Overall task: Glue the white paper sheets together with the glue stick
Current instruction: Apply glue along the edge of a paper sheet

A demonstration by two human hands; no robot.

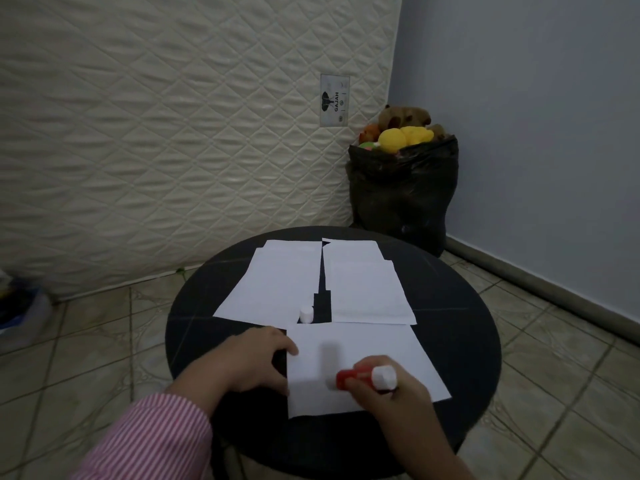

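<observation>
One red glue stick (363, 377) with white end, right hand (391, 393) grip clamped around it, left hand (258, 362) flat on white sheet (363, 344)

A home room: upended mattress (173, 133), bagged toys (403, 136).

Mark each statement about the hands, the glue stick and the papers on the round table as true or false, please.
1. The right hand holds the glue stick. True.
2. The left hand is lifted in the air, away from the papers. False: it rests at the left edge of the near sheet.
3. The white cap stands on the table between the far paper piles. True.
4. The table is square and white. False: it is round and dark.
5. A black bag stands in the corner. True.
</observation>
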